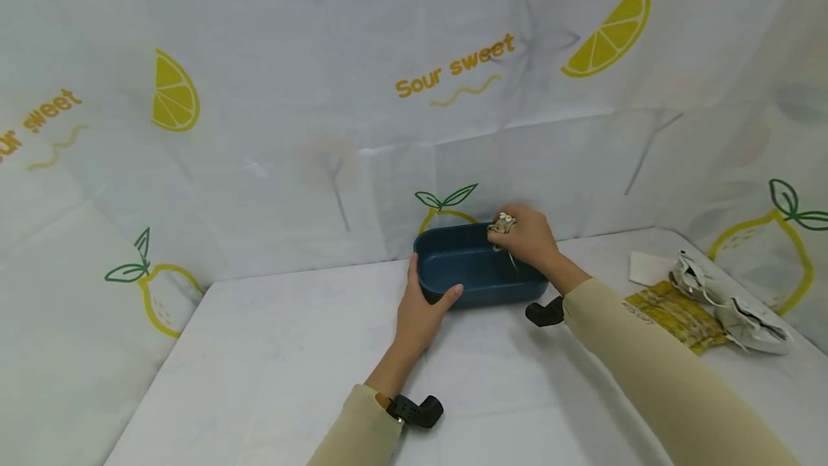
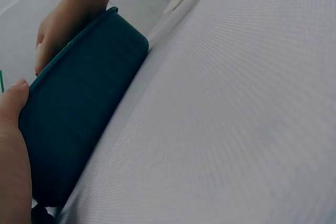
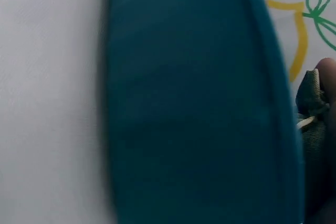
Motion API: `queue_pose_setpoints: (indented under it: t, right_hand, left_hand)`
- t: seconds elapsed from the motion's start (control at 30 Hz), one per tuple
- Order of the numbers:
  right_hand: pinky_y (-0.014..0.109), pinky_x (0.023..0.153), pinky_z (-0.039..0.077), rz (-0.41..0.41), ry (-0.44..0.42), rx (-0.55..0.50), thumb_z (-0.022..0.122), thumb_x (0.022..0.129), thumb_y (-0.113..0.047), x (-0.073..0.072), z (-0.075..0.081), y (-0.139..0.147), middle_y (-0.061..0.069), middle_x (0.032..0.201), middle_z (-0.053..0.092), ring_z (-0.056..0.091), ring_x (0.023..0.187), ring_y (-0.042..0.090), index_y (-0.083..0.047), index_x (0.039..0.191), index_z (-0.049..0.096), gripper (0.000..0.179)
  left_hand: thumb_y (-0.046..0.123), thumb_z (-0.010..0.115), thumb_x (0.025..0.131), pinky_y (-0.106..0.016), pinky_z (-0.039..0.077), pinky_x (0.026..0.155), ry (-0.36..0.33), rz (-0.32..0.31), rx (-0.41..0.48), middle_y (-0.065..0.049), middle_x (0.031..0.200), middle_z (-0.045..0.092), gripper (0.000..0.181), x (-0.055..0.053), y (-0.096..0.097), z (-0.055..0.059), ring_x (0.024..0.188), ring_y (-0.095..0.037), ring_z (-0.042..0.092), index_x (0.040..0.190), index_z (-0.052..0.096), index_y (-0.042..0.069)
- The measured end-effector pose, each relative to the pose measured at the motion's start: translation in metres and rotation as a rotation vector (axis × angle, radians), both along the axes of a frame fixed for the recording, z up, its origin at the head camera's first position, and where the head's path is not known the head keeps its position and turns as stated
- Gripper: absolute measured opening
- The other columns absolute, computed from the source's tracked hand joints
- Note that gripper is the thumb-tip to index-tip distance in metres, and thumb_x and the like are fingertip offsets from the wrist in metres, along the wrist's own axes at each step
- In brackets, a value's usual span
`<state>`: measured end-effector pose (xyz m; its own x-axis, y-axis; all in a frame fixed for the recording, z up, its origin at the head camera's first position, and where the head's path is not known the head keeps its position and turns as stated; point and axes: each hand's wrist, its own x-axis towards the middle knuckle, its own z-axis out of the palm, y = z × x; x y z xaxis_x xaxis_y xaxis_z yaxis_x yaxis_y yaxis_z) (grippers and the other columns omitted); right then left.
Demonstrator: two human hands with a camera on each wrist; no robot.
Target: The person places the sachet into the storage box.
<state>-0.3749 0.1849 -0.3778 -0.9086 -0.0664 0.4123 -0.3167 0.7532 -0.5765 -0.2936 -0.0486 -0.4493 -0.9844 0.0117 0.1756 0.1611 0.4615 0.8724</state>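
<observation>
A dark teal oblong bin stands against the back wall. My left hand rests on its near left corner, thumb along the front wall near the rim and fingers straight against the left end. The thumb also shows in the left wrist view. My right hand is over the bin's far right part and pinches a small olive cloth pouch with a pale cord dangling. In the right wrist view the gathered cloth of the pouch appears past the bin's rim, partly hidden by it.
To the right lie a yellow-brown patterned packet, a crumpled white-grey bag and a flat white piece. A white cloth with lemon prints hangs close behind the bin. White cloth covers the table.
</observation>
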Motion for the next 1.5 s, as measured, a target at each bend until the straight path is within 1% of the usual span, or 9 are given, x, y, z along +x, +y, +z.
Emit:
queue_pose_setpoints:
  t: [0.17,0.3,0.5,0.8,1.0,1.13,1.2,1.33,1.5]
  right_hand:
    - [0.038,0.068,0.053,0.062,-0.09,0.168,0.072,0.083,-0.024,-0.004,-0.011,0.0,0.016,0.098,0.071,0.063,0.077,0.024,-0.004,0.11,0.071,0.033]
    - [0.044,0.073,0.055,0.102,-0.142,0.255,0.075,0.084,-0.024,-0.008,-0.014,0.001,0.017,0.098,0.071,0.064,0.079,0.025,0.001,0.114,0.07,0.04]
    - [0.047,0.08,0.056,0.135,-0.184,0.306,0.077,0.086,-0.025,-0.013,-0.017,0.0,0.018,0.1,0.073,0.068,0.085,0.026,0.005,0.117,0.069,0.044]
    - [0.053,0.094,0.054,0.152,-0.262,0.363,0.079,0.087,-0.033,-0.007,-0.014,0.0,0.024,0.119,0.07,0.068,0.106,0.037,0.007,0.125,0.065,0.057]
    - [0.057,0.101,0.05,0.144,-0.292,0.436,0.081,0.084,-0.045,0.001,-0.005,0.0,0.029,0.136,0.056,0.058,0.121,0.043,0.0,0.136,0.059,0.073]
    - [0.059,0.101,0.049,0.132,-0.306,0.464,0.082,0.082,-0.046,0.008,0.004,-0.001,0.03,0.141,0.052,0.056,0.124,0.045,-0.001,0.141,0.055,0.079]
    - [0.059,0.103,0.048,0.117,-0.319,0.487,0.081,0.084,-0.044,0.013,0.008,-0.002,0.029,0.142,0.053,0.055,0.126,0.045,0.0,0.143,0.053,0.078]
    - [0.057,0.101,0.05,0.084,-0.335,0.511,0.077,0.09,-0.032,0.018,0.011,-0.005,0.027,0.138,0.058,0.057,0.125,0.044,0.003,0.14,0.055,0.065]
    - [0.055,0.095,0.054,0.04,-0.309,0.452,0.075,0.091,-0.024,0.018,0.007,-0.004,0.025,0.133,0.064,0.063,0.117,0.043,0.004,0.136,0.058,0.055]
  left_hand:
    - [0.07,0.068,0.084,-0.059,0.03,0.121,-0.005,0.003,-0.001,0.001,0.17,0.021,0.105,0.001,0.001,0.0,0.155,-0.029,0.029,0.163,0.008,0.034]
    - [0.071,0.067,0.084,-0.059,0.03,0.121,-0.005,0.001,-0.005,0.0,0.17,0.022,0.106,0.0,0.002,0.0,0.155,-0.029,0.029,0.163,0.008,0.035]
    - [0.07,0.068,0.084,-0.06,0.03,0.121,-0.01,0.009,-0.003,0.0,0.17,0.022,0.105,0.001,0.0,0.0,0.155,-0.029,0.029,0.163,0.008,0.035]
    - [0.069,0.068,0.084,-0.059,0.03,0.121,-0.001,0.004,0.005,0.0,0.17,0.021,0.105,0.002,0.001,0.001,0.155,-0.029,0.029,0.164,0.01,0.031]
    - [0.071,0.067,0.084,-0.059,0.029,0.121,0.002,0.005,-0.006,0.0,0.17,0.021,0.105,0.001,0.0,0.002,0.155,-0.029,0.028,0.164,0.009,0.032]
    - [0.07,0.066,0.085,-0.058,0.029,0.122,0.001,0.01,-0.018,0.0,0.17,0.021,0.105,0.001,-0.002,0.001,0.155,-0.029,0.028,0.164,0.009,0.032]
    - [0.07,0.066,0.085,-0.058,0.029,0.122,-0.004,0.009,-0.024,0.0,0.17,0.021,0.105,0.0,-0.003,0.001,0.156,-0.028,0.027,0.164,0.009,0.031]
    - [0.071,0.066,0.085,-0.058,0.029,0.122,-0.004,0.005,-0.03,0.001,0.17,0.02,0.105,0.0,-0.003,0.001,0.156,-0.027,0.027,0.164,0.009,0.031]
    - [0.071,0.066,0.085,-0.058,0.029,0.122,0.002,-0.004,-0.022,0.001,0.17,0.02,0.105,0.001,-0.001,0.002,0.156,-0.027,0.027,0.164,0.009,0.031]
